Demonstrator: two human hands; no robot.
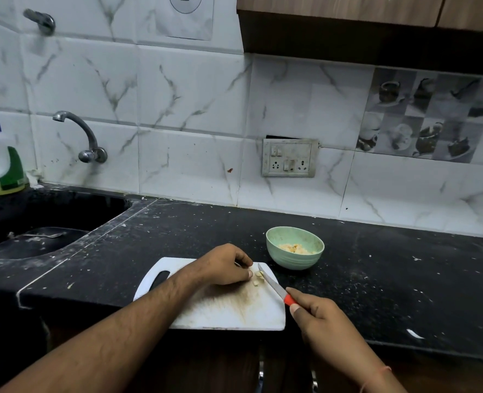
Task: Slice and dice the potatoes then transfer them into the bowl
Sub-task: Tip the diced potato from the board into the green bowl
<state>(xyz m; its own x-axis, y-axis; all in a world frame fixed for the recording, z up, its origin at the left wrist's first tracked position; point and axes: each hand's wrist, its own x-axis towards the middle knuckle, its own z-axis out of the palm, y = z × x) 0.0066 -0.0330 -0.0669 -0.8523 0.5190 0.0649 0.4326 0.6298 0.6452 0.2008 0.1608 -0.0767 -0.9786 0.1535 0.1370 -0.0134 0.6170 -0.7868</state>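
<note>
- Lying on a white board [223,310] at the front edge of the black table [376,265] are a few small potato bits [258,277].
- The left hand [224,265] rests on the board with its fingers [247,275] curled together, touching the bits. I cannot tell if it pinches one.
- The right hand [319,316] grips the red handle of a knife [274,287], fingers clamped round it. The blade points up and left, with its tip just beside the bits.
- A green bowl [294,248] stands on the table just behind the board's right corner. It has diced potato [294,249] inside.
- The left arm lies across the board and hides part of it.
- A dark sink [36,222] is to the left, with a tap [81,137] on the wall above it.
- A bottle [3,168] with a green label stands at the far left by the sink.
- A switch plate [290,158] is on the tiled wall behind the bowl.
- White specks are all over the table.
- A wood cupboard [348,9] hangs at the top right.
</note>
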